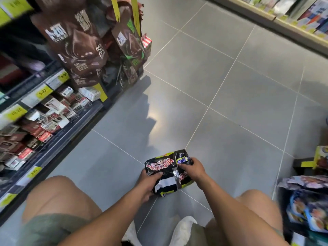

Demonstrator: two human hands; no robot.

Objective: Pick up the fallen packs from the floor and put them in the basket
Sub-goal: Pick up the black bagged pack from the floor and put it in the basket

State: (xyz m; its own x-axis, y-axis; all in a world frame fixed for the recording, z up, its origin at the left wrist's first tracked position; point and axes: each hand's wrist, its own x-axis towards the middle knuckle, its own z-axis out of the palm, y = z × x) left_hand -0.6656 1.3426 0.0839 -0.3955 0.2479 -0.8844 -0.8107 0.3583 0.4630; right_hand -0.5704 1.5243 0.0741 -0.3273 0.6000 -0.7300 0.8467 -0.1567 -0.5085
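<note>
A crouching person holds a glossy black pack [168, 172] with red lettering and a white label just above the grey floor [230, 86]; left hand [148, 181] and right hand [192, 168] curl around its ends.

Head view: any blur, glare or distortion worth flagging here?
Head view: the black pack held by the left hand and right hand is fairly sharp; the left shelf and the packs at lower right smear with motion blur; soft glare and jagged shadows lie on the grey floor; wide-angle distortion tilts the far shelf.
</note>
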